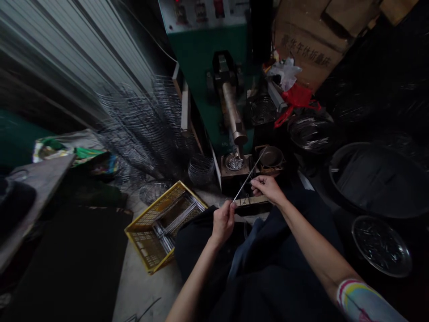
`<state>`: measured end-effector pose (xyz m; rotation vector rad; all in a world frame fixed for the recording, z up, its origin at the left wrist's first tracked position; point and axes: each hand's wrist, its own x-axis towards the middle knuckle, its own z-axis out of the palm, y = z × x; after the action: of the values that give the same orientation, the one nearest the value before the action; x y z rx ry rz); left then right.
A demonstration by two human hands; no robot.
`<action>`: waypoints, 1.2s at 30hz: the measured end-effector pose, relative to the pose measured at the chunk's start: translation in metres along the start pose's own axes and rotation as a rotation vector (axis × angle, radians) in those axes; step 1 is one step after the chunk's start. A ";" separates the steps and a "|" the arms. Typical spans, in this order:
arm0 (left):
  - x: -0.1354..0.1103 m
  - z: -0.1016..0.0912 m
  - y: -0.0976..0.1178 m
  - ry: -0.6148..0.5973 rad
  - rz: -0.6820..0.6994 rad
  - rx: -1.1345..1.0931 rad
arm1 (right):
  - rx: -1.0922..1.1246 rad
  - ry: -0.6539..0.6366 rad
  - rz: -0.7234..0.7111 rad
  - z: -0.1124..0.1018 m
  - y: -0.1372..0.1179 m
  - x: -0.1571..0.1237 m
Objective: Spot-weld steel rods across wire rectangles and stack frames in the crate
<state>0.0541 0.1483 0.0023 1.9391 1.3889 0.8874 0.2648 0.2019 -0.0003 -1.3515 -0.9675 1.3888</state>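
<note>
My left hand (pixel 224 222) is closed around the lower end of a thin metal rod (pixel 248 178), which slants up and to the right. Beside the rod's middle, my right hand (pixel 267 188) has its thumb and fingers pinched together. A small dark bit seems to stick out from that pinch toward the rod, too small to name. Just beyond both hands, a shallow dish (pixel 233 162) of small shiny metal pieces sits under the thick metal arm (pixel 232 109) of a green machine (pixel 197 67). Right of it is a round dark bowl (pixel 271 157).
A yellow plastic crate (pixel 147 261) with metal rods stands at the left. Behind it rise stacks of wire rings (pixel 134 123). To the right are a large dark basin (pixel 385 179), a round tray (pixel 382 246) of small parts, a red bag (pixel 298 98) and a cardboard box (pixel 304 49).
</note>
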 end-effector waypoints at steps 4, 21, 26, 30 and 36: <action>0.000 -0.003 0.000 0.012 -0.002 -0.009 | 0.071 -0.028 0.000 0.004 -0.002 0.003; 0.007 -0.001 -0.004 0.070 -0.046 0.000 | 0.079 -0.036 -0.104 0.020 -0.007 0.021; 0.011 0.000 -0.004 0.080 -0.043 0.013 | 0.129 -0.021 -0.093 0.025 -0.007 0.026; 0.014 0.000 -0.003 0.090 -0.030 0.000 | 0.148 -0.008 -0.082 0.027 -0.008 0.030; 0.020 0.000 -0.002 0.094 -0.029 -0.042 | 0.179 0.017 -0.087 0.029 -0.011 0.033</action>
<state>0.0574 0.1681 0.0046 1.8624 1.4362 0.9978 0.2386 0.2387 0.0042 -1.1732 -0.8596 1.3621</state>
